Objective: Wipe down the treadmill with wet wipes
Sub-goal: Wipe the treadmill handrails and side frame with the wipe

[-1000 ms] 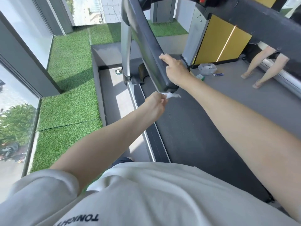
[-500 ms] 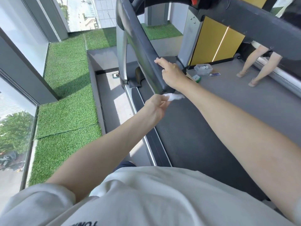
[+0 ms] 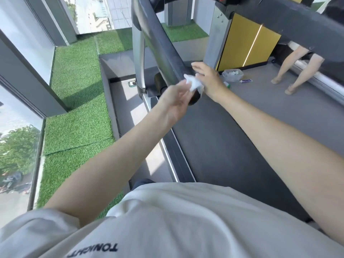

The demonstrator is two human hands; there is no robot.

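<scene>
The treadmill's dark left handrail point(image 3: 162, 53) slopes down toward me and ends above the black belt point(image 3: 223, 146). A crumpled white wet wipe point(image 3: 193, 83) lies against the top of the rail's lower end. My left hand point(image 3: 175, 103), blurred by motion, reaches up from below the rail and pinches the wipe at its fingertips. Just right of the wipe is my right hand point(image 3: 206, 79), fingers straight and spread, beside the rail's end and gripping nothing. The rail's tip is partly hidden behind the wipe and my hands.
The right handrail point(image 3: 279, 17) crosses the top right. On the grey floor beyond lie a clear bag of wipes point(image 3: 232, 74) and a small tube point(image 3: 245, 81). Another person's bare legs point(image 3: 290, 71) stand at the right. Artificial grass point(image 3: 78, 108) and glass walls are on the left.
My left hand has carried the wipe from under the rail's end up onto its top. My right hand has let go of the rail and straightened its fingers.
</scene>
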